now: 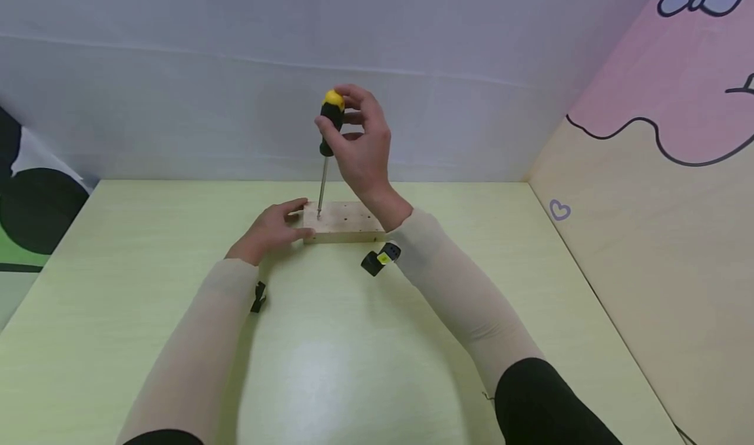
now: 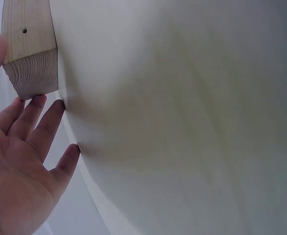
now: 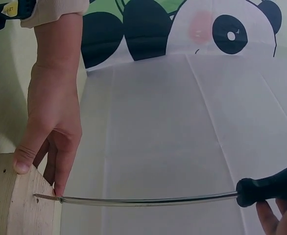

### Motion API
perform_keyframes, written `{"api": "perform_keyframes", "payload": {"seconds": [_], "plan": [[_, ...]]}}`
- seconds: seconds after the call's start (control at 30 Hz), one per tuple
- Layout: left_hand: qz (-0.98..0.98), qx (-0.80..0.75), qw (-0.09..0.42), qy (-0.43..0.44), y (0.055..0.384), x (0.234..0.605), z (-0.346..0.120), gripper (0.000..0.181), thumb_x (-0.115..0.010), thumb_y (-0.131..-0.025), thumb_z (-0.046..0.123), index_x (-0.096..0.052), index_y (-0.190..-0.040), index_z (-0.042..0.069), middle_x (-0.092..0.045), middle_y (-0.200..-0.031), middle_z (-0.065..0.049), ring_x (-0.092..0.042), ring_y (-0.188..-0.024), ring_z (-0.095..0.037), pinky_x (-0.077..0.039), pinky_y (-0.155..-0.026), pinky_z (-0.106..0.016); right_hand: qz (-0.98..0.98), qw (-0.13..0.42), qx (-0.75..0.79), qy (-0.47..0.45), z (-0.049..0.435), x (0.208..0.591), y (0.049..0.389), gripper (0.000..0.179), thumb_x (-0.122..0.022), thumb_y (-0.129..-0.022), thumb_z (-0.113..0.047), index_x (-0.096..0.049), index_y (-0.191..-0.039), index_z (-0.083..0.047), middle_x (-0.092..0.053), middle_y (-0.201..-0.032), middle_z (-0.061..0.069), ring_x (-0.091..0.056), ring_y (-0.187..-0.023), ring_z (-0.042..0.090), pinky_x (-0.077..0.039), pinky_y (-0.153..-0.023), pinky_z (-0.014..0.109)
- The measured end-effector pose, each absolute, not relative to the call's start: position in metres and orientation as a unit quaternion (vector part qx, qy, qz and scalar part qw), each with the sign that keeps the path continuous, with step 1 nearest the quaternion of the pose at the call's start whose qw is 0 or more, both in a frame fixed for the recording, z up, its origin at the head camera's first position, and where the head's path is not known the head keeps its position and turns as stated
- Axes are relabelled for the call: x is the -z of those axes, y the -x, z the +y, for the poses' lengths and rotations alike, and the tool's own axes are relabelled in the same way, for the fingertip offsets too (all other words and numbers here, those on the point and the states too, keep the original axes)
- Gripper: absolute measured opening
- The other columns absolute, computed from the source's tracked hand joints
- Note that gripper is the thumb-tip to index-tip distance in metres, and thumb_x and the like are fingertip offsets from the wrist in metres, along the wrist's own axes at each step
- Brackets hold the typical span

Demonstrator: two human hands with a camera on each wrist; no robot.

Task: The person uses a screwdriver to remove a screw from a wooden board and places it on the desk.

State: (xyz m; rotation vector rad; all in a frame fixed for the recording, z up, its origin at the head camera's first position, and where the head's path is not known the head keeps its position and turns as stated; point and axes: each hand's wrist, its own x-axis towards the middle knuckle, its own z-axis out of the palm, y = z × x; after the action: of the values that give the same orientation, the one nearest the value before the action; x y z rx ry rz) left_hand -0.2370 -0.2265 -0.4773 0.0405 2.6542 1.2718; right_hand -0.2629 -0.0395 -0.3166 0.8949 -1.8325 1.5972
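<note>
A pale wooden block [image 1: 347,228] with small holes lies flat near the table's far edge. My left hand [image 1: 268,230] holds its left end, with the thumb at the near corner and a finger at the far corner. In the left wrist view, fingertips touch the grainy end of the block [image 2: 33,73]. My right hand [image 1: 366,145] grips the black-and-yellow handle of a screwdriver [image 1: 332,114], which stands nearly upright over the block's left part. In the right wrist view, a screw [image 3: 46,197] stands partly out of the wood, with the screwdriver's tip at its head.
The pale table [image 1: 306,353] extends toward me from the block. Behind it rises a whitish sheet [image 1: 235,111], and a panel with printed drawings [image 1: 648,203] borders the right side. Small dark devices [image 1: 381,258] are strapped to both wrists.
</note>
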Motion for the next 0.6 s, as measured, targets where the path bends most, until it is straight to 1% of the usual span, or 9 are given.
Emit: {"api": "perform_keyframes", "payload": {"seconds": [0.4,0.6], "plan": [[0.898,-0.429,0.100,-0.006,0.231,0.477,-0.222,0.082,-0.070,-0.087,0.037,-0.026,-0.154,0.019,-0.033,-0.155,-0.018,-0.037,-0.140,-0.039,-0.030,-0.113,-0.055,-0.677,0.277,-0.593,-0.338,-0.036,0.317,0.260,0.040,-0.071,-0.086,-0.009,-0.056,-0.122,-0.002,-0.060,-0.115,0.016,-0.063,-0.087,0.022,-0.057,-0.068,0.026],[0.898,-0.429,0.103,-0.001,0.227,0.474,-0.220,0.081,-0.069,-0.088,0.036,-0.025,-0.154,0.020,-0.032,-0.155,-0.018,-0.036,-0.140,-0.039,-0.030,-0.113,-0.055,-0.678,0.272,-0.594,-0.336,-0.033,0.315,0.257,0.040,-0.071,-0.086,-0.009,-0.056,-0.122,-0.002,-0.059,-0.115,0.015,-0.063,-0.087,0.022,-0.057,-0.068,0.023]]}}
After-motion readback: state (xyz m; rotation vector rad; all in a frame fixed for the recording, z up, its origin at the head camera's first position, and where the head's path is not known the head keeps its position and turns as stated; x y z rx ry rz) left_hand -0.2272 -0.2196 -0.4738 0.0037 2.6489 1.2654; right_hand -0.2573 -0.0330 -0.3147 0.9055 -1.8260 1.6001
